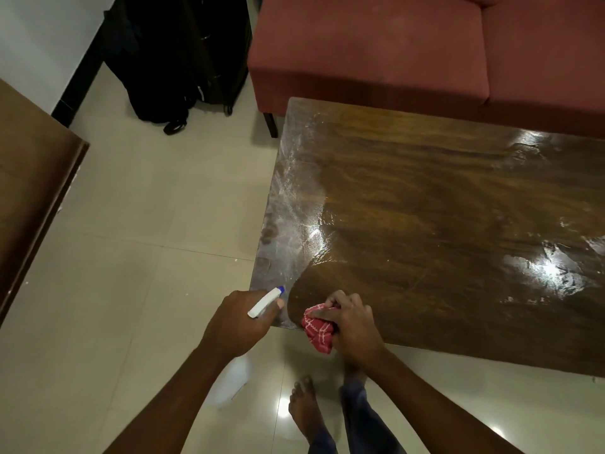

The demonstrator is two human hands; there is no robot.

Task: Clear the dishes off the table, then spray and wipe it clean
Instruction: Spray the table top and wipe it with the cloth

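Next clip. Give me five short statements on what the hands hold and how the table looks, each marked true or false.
1. The left hand grips a spray bottle. True.
2. The right hand holds a blue sponge. False: it holds a red cloth.
3. Dishes are stacked on the table. False: no dishes show on the part of the tabletop in view, only wet, shiny streaks.
4. The red cloth is at the table's near left corner. True.
5. A red sofa stands beyond the table. True.
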